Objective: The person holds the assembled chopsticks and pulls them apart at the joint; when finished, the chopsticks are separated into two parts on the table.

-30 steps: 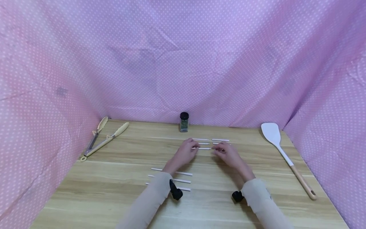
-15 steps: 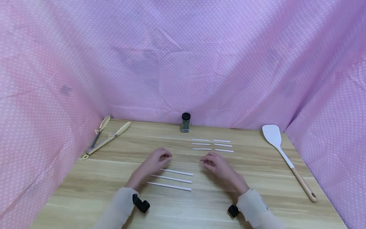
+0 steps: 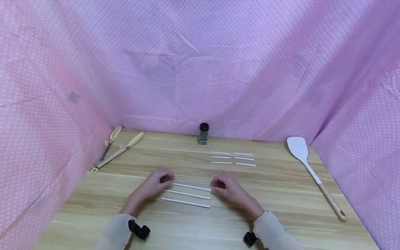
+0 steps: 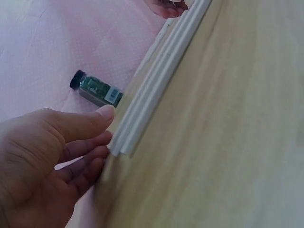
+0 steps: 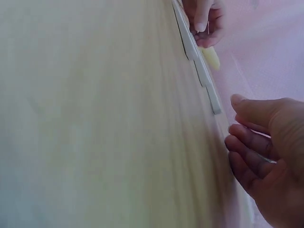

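Three long white sticks lie side by side on the wooden table. In the head view my left hand (image 3: 154,182) is at the left end of the farthest long stick (image 3: 192,187), and my right hand (image 3: 230,189) is at its right end. Nearer to me are the middle long stick (image 3: 187,194) and the nearest long stick (image 3: 185,203). The left wrist view shows thumb and fingers parted beside the stick ends (image 4: 137,123). In the right wrist view the fingertips (image 5: 233,142) and thumb stand apart, just off a stick's end.
Short white sticks lie farther back in a left column (image 3: 221,157) and a right column (image 3: 244,159). Behind them stands a black-capped spice jar (image 3: 203,134). Tongs (image 3: 115,154) lie spread at left, a white spatula (image 3: 298,147) at right. Pink dotted cloth (image 3: 200,69) surrounds the table.
Both hands have come back toward me from the short sticks, leaving them lying there. The left hand has moved left as well; they are now at opposite ends of the farthest long stick.
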A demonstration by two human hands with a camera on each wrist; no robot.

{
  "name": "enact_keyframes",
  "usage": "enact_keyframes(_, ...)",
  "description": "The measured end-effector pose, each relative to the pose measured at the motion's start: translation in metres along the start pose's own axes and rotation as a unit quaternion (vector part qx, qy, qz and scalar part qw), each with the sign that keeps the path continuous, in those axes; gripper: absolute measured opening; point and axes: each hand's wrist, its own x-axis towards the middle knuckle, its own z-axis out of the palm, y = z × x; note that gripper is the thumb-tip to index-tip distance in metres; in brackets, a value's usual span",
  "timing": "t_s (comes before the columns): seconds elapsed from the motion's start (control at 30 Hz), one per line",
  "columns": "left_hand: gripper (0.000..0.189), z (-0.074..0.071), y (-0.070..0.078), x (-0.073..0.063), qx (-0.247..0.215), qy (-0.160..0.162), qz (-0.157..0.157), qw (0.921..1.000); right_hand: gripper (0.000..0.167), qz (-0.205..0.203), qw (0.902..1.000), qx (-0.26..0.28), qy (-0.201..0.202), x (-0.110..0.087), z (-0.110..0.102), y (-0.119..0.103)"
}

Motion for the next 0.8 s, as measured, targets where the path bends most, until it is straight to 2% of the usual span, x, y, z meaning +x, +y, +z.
enact_keyframes(0.27,0.013,0.000,-0.006,-0.002,-0.014,-0.002,0.015,0.9998,0.015,-0.001,0.9992,0.028,0.028,0.001,0.011,0.004)
enact_keyframes(0.8,0.011,0.008,-0.013,-0.003,0.008,0.034,0.048,0.9983,0.006,0.006,0.9998,0.000,0.016,0.002,0.016,0.005)
